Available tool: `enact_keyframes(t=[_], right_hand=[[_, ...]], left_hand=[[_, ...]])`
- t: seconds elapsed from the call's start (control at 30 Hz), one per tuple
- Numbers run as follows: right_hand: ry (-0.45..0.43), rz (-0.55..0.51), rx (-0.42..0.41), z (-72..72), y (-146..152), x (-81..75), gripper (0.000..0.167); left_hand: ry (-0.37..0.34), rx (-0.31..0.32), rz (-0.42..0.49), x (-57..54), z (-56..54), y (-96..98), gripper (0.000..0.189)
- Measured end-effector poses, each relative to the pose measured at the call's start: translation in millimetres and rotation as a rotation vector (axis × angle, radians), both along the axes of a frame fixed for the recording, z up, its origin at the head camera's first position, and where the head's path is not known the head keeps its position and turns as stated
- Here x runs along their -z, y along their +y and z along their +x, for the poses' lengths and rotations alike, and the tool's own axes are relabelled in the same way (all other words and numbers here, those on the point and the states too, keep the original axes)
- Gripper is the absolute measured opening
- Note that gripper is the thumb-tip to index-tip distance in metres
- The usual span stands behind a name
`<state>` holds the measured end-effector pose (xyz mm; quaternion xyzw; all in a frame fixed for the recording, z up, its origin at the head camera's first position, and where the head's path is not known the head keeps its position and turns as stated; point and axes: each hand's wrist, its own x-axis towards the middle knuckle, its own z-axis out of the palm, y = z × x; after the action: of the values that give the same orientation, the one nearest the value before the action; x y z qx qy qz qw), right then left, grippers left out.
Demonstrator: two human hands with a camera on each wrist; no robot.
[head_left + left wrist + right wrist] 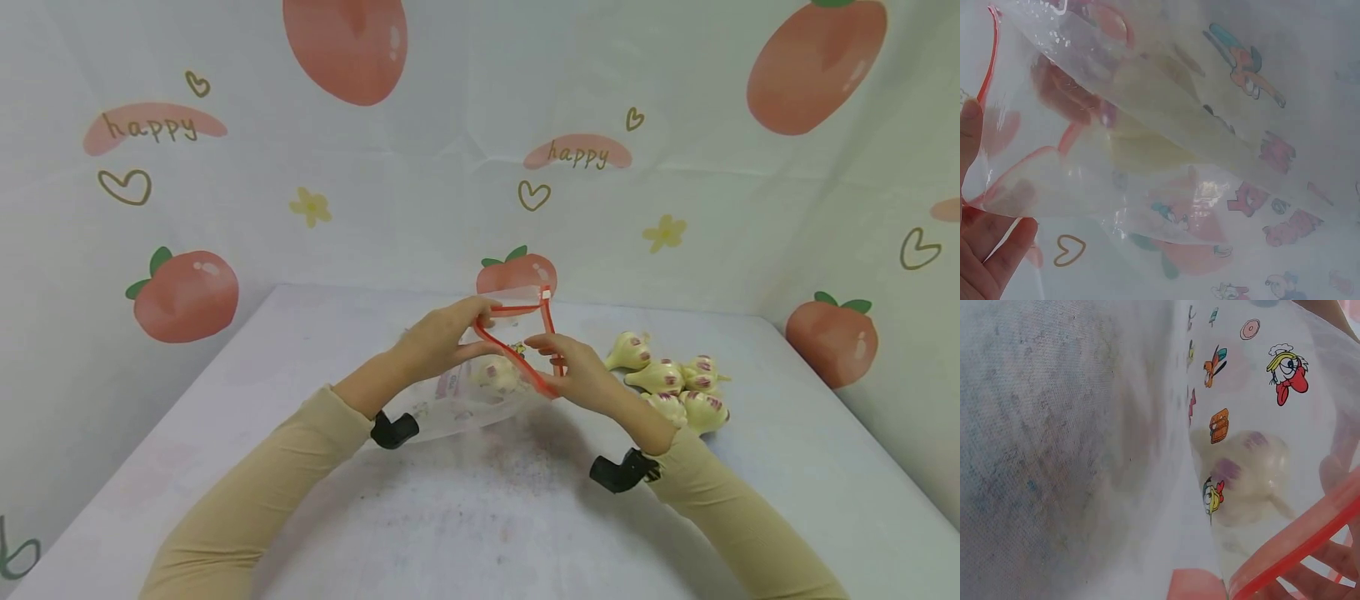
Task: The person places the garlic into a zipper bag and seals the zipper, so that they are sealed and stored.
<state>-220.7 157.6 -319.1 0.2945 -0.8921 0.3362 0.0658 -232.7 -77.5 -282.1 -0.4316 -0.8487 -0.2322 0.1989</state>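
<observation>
A clear zip bag (468, 412) with red zip strips and cartoon prints is held up, its mouth spread open between both hands. My left hand (442, 333) pinches the rim at the mouth's left corner, thumb along the near strip. At the right end of the near strip, my right hand (588, 379) holds the rim, its fingers across the opening. Inside the bag lies a whitish garlic bulb (495, 373) with purple marks, seen through the film. The right wrist view shows garlic (1250, 478) behind the printed plastic, close to the red zip strip (1300, 540).
Several garlic bulbs (663, 379) lie in a pile on the white table (420, 533), just beyond the right forearm. A white cloth backdrop (420, 183) with fruit prints stands behind and at both sides. Dark specks dot the tabletop below the bag.
</observation>
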Motion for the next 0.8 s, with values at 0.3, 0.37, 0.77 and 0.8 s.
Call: enact_keyframes(t=[0.3, 0.37, 0.77, 0.8], right_hand=[[0.057, -0.065, 0.032, -0.7, 10.8, -3.4, 0.037], [0.062, -0.08, 0.045, -0.8, 14.3, -4.8, 0.037], [0.064, -0.07, 0.117, -2.3, 37.8, -5.3, 0.035], [0.066, -0.066, 0.122, -2.2, 39.9, -5.9, 0.035]], left_hand=[[0.008, 0.013, 0.002, 1.2, -1.3, -0.7, 0.039], [0.008, 0.015, 0.001, 2.0, -1.4, -0.9, 0.04], [0.032, 0.006, -0.008, 6.9, -2.0, -2.2, 0.04], [0.034, 0.007, -0.006, 7.2, -2.2, -2.4, 0.04]])
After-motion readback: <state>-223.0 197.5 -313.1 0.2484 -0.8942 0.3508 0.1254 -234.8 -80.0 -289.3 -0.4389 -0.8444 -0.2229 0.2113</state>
